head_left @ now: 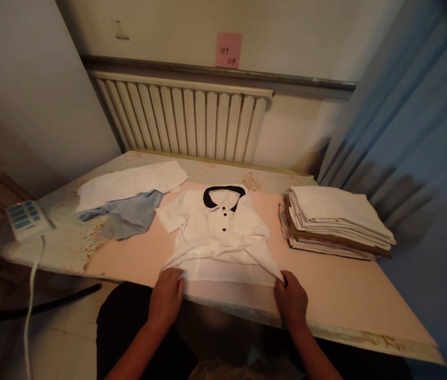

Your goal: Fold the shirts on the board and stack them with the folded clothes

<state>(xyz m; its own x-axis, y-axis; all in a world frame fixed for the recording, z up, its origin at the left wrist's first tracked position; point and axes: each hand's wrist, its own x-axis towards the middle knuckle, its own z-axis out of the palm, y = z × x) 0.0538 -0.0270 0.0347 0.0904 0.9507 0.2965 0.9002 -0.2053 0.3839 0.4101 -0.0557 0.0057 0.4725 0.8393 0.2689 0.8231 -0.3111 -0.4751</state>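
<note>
A white short-sleeved polo shirt (203,232) with a black collar and dark buttons lies front up in front of me, its collar pointing away. The bottom hem is stretched between my two hands, and folds run across the lower body. At the left hem corner, my left hand (167,295) is closed on the fabric. My right hand (291,298) pinches the right hem corner, with the cloth pulled taut towards it. Both hands are at the near edge of the pink sheet (338,285) under the shirt.
On the right stands a stack of folded clothes (338,211). White cloth (128,182) and a blue-grey garment (134,214) lie at the left. A white power strip (29,219) with a cable sits at the left table corner. Behind the table is a radiator (191,116); a blue curtain (417,158) hangs right.
</note>
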